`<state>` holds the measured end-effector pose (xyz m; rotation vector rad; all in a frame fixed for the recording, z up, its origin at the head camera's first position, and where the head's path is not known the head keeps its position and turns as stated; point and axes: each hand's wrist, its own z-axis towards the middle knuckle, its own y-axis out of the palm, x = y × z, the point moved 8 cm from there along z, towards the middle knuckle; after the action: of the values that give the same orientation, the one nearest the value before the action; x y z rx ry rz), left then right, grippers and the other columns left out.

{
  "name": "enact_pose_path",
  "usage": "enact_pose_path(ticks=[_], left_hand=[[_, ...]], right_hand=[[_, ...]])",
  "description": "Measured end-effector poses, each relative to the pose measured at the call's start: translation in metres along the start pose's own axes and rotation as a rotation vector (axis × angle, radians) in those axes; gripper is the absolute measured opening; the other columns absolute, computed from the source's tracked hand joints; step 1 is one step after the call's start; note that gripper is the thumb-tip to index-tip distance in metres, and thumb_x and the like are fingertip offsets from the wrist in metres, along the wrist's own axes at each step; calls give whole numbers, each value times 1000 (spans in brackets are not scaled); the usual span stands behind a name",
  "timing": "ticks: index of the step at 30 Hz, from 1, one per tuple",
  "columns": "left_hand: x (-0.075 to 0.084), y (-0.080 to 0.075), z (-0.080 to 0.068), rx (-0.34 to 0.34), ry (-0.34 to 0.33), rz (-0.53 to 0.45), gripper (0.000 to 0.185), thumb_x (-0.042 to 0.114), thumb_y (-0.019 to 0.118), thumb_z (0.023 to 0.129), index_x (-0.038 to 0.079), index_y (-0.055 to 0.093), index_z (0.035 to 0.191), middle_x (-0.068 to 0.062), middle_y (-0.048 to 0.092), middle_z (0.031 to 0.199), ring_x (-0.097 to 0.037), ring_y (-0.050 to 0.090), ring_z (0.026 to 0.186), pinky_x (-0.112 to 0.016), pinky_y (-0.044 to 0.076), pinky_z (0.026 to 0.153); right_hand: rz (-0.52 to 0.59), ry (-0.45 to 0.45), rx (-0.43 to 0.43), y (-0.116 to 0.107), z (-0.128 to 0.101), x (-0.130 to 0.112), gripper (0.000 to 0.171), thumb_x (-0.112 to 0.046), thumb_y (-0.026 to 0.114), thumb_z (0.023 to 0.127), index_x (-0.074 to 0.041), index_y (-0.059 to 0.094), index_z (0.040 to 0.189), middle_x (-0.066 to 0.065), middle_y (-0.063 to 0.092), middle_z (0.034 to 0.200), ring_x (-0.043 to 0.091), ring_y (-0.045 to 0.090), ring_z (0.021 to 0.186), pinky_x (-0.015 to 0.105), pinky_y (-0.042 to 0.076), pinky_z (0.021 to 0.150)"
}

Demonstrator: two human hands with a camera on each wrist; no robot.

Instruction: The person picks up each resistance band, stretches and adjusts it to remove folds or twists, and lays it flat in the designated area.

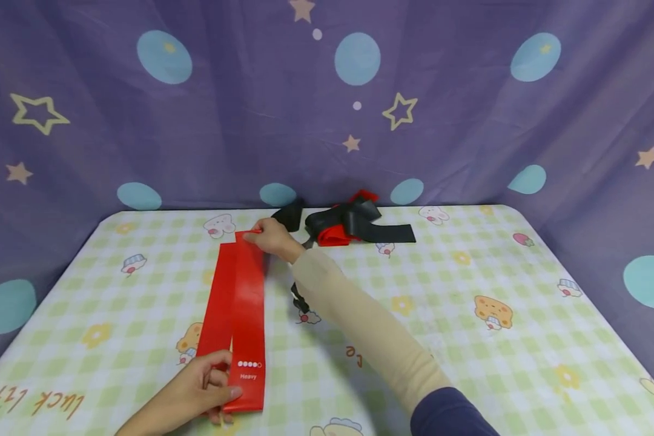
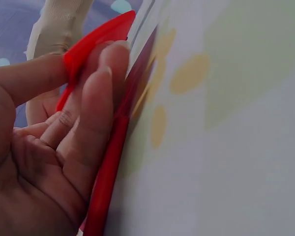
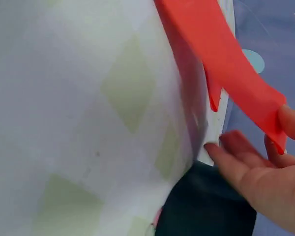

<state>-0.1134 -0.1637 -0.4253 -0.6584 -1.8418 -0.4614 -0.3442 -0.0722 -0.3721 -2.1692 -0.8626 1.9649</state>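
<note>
one big purple curtain (image 1: 223, 109) with stars and blue dots hangs behind and around the counter (image 1: 469, 315), which is covered in a green checked cloth with cartoon prints. on the counter, left of the middle, lies a long red band (image 1: 238, 297), stretched lengthwise away from the person, with a second red strip just beside it on the left; its near end carries white dots and the word "heavy". at the far edge of the counter sits a heap of black bands (image 1: 354, 221) with a bit of red showing among them, close to the far end of the red band. the right hand (image 1: 269, 237), on a cream sleeve, reaches across and pinches the far end of the red band, lifting that end slightly off the cloth. the left hand (image 1: 209, 387) is clamped on the near end, thumb on top and fingers (image 2: 96, 105) curled under the edge.
</note>
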Motion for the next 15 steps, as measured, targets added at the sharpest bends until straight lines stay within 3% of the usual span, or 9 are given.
enact_pose_path(ticks=[6, 15], left_hand=[[-1, 2, 0, -10, -19, 12, 45, 15, 59, 93, -15, 38, 120, -14, 67, 77, -15, 66, 61, -29, 56, 57], [-2, 4, 1, 42, -73, 70, 61, 16, 61, 91, -19, 30, 130, -11, 65, 77, -16, 64, 59, -28, 54, 54]], right_hand=[[-112, -11, -58, 4, -3, 12, 22, -18, 58, 94, -8, 51, 76, -2, 43, 64, 13, 40, 60, 20, 33, 55], [-263, -62, 30, -21, 1, 23, 14, -10, 57, 92, -1, 66, 93, -1, 50, 72, 12, 44, 63, 18, 35, 54]])
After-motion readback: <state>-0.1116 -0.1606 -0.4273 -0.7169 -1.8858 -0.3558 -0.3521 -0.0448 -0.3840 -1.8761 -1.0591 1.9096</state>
